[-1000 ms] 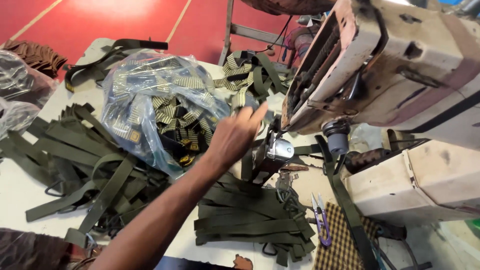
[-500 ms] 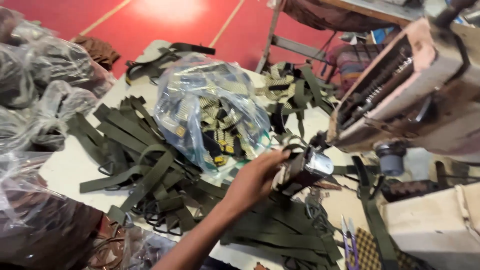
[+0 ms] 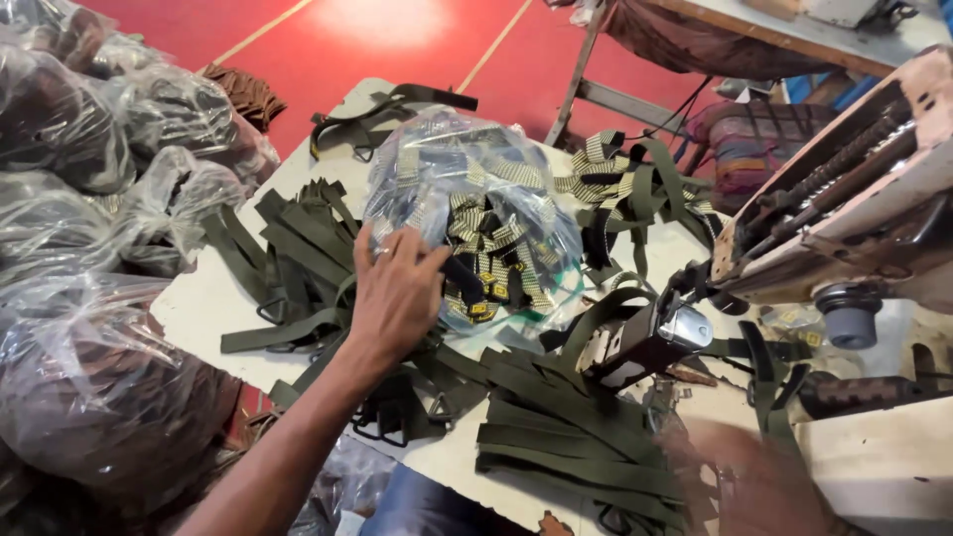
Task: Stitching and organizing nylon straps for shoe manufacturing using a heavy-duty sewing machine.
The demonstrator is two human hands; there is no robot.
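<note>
My left hand (image 3: 397, 298) reaches across the white table (image 3: 194, 303) with its fingers spread on the near edge of a clear plastic bag (image 3: 476, 213). The bag is full of striped strap pieces with dark buckles. Olive green webbing straps (image 3: 298, 263) lie in a pile under and to the left of this hand. My right hand (image 3: 759, 486) is a blur at the bottom right, above another stack of olive straps (image 3: 566, 432). Whether it holds anything is unclear.
An industrial sewing machine (image 3: 854, 208) fills the right side, its metal head (image 3: 650, 337) close to the strap stack. Loose striped straps (image 3: 625, 179) lie behind the bag. Bulging plastic bags of dark material (image 3: 99, 159) crowd the left, with red floor beyond.
My left hand has moved left, from the metal head of the sewing machine to the plastic bag. The view has swung left. My right hand has come into view at the bottom right.
</note>
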